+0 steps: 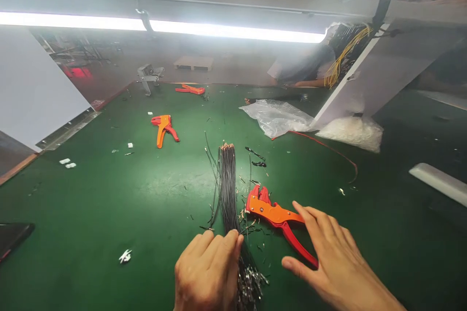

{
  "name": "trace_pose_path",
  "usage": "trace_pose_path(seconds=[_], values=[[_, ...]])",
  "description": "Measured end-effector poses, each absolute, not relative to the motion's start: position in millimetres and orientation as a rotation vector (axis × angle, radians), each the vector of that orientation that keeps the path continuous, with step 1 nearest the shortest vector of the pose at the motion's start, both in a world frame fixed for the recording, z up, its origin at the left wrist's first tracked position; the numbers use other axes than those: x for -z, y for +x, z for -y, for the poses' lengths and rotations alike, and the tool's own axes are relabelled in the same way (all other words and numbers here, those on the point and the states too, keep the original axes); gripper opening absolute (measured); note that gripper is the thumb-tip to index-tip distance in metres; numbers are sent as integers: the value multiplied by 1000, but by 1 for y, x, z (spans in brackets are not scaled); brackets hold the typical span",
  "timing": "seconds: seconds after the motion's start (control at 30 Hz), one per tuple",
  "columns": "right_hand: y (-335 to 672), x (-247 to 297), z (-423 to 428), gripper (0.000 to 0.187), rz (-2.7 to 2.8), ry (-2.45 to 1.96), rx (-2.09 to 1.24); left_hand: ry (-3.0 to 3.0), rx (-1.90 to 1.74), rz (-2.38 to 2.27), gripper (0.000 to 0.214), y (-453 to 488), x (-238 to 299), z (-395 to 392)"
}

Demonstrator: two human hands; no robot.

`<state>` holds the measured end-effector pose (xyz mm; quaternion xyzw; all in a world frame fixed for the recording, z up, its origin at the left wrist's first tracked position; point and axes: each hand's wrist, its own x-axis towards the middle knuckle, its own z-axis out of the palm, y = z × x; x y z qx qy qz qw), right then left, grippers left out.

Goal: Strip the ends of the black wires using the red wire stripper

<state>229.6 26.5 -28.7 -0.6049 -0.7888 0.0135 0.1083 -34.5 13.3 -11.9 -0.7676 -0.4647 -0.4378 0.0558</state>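
Note:
A bundle of thin black wires (228, 180) lies upright in the picture on the green table, copper showing at its far ends. Over its lower part is my left hand (209, 267), its thumb and forefinger pinched together. A black wire (251, 227) appears to stick out at those fingertips; the exact hold is partly hidden. Orange and red wire strippers (275, 214) lie right of the bundle, jaws toward the upper left. My right hand (330, 255) is open around their handle ends, thumb apart from the fingers; whether it touches them I cannot tell.
Two more wire strippers lie farther off, one at left (165, 129) and one at the back (190, 89). A clear plastic bag (279, 115) and a bag of white pieces (352, 132) rest by a slanted panel (379, 68). Wire scraps litter the table (109, 194).

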Motion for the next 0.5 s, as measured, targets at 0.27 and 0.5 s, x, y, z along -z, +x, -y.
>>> trace_pose_path(seconds=[0.27, 0.5], values=[[247, 43, -22, 86, 2307, -1902, -47, -2299, 1438, 1453, 15, -37, 14, -15], [245, 30, -29, 76, 2231, -2000, -315, -2267, 1418, 1484, 16, -40, 11, -14]])
